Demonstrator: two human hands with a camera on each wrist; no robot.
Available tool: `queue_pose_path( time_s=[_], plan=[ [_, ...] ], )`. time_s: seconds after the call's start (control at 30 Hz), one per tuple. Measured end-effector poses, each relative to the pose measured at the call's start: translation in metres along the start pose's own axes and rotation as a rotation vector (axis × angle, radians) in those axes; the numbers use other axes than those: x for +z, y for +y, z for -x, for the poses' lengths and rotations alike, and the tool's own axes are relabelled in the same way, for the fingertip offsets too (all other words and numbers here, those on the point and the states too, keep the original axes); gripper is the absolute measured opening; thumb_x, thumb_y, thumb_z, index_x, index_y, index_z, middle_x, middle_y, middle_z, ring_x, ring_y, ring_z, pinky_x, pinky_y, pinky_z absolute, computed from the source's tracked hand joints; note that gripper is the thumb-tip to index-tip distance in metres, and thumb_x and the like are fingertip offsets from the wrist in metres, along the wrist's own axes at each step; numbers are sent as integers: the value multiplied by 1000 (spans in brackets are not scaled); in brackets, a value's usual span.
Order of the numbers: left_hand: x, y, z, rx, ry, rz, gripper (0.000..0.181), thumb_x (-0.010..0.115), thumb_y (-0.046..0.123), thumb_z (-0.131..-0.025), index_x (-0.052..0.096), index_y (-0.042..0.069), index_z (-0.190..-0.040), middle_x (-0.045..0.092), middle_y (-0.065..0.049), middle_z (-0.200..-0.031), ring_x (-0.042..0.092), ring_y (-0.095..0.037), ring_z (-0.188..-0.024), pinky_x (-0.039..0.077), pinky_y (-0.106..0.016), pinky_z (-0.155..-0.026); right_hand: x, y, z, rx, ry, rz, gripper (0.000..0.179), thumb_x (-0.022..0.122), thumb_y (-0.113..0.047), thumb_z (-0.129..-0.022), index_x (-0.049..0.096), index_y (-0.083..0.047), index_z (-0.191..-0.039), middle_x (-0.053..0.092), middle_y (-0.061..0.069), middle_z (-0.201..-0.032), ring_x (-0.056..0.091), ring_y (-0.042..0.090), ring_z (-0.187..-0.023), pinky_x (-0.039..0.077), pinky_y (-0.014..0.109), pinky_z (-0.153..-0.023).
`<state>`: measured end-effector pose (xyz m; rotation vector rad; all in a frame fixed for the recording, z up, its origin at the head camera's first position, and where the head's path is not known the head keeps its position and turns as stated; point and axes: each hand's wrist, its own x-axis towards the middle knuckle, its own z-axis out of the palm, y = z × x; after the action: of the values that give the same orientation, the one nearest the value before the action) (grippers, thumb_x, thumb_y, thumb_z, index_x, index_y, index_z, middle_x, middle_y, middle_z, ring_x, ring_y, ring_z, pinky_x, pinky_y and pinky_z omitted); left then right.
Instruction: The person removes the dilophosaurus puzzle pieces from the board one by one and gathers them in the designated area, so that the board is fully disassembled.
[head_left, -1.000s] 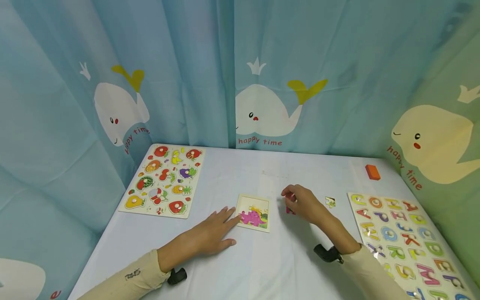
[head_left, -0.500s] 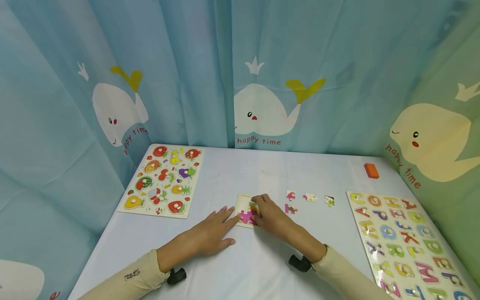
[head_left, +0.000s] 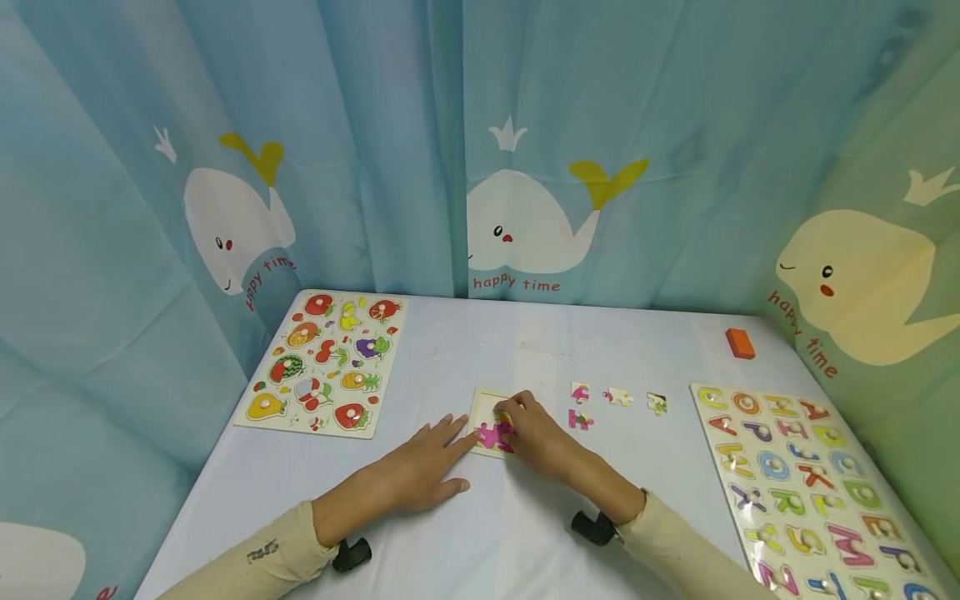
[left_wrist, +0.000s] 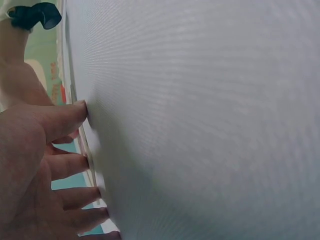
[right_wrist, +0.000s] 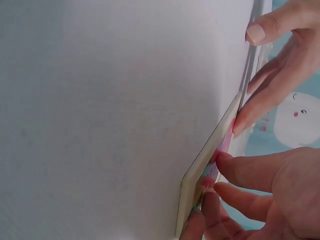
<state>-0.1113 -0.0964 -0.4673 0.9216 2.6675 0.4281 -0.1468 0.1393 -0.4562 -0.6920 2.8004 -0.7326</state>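
A small framed dinosaur jigsaw puzzle [head_left: 486, 392] lies on the table, with pink and yellow pieces in its lower part and bare backing at its top left. My left hand [head_left: 423, 467] rests flat with spread fingers, the index fingertip at the frame's left edge. Over the right part of the puzzle my right hand [head_left: 542, 437] pinches a puzzle piece [right_wrist: 214, 169] between thumb and fingertips, low against the board. Its fingers hide much of the picture in the head view. Right of the board lie loose jigsaw pieces, including a pink one [head_left: 581, 419] and a green one [head_left: 657, 403].
A fruit peg board [head_left: 318, 367] lies at the back left. An alphabet peg board [head_left: 813, 492] takes up the right side, with an orange block [head_left: 740, 343] behind it. A whale-print curtain [head_left: 375, 167] closes off the table's back and sides.
My right hand has moved left from the loose pieces to the puzzle board and shifted slightly further left over it. My left hand has stayed at the frame's edge.
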Motion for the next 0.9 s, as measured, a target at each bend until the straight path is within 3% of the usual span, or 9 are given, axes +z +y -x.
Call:
queue_pose_path(
  time_s=[0.23, 0.57, 0.7, 0.9],
  plan=[
    [0, 1, 1, -1, -8, 3, 69, 64, 41, -105, 40, 12, -164, 27, -15, -173, 26, -36, -160, 29, -54, -128, -1, 4, 0, -36, 1, -23, 35, 74, 4, -94, 64, -2, -127, 57, 17, -124, 57, 28, -111, 58, 44, -98],
    [-1, 2, 1, -2, 2, -10, 69, 63, 41, -106, 40, 12, -164, 28, -16, -173, 28, -37, -160, 29, -54, -128, -1, 10, 1, -22, 28, -90, 35, 73, 3, -95, 60, -9, -125, 55, 16, -121, 56, 28, -108, 56, 47, -93],
    [0, 1, 1, -2, -3, -13, 69, 63, 41, -106, 39, 12, -164, 27, -16, -174, 27, -37, -160, 29, -54, -128, 0, 15, 1, -77, 51, -75, 35, 73, 3, -95, 61, -9, -127, 59, 14, -114, 57, 25, -103, 57, 42, -87],
    [0, 1, 1, -2, -2, -12, 70, 63, 42, -106, 39, 12, -164, 26, -15, -174, 26, -36, -160, 29, -54, -128, 1, 22, 0, -178, 112, -69, 35, 66, 13, -95, 67, -7, -124, 64, 12, -109, 63, 24, -101, 61, 40, -89]
  ],
)
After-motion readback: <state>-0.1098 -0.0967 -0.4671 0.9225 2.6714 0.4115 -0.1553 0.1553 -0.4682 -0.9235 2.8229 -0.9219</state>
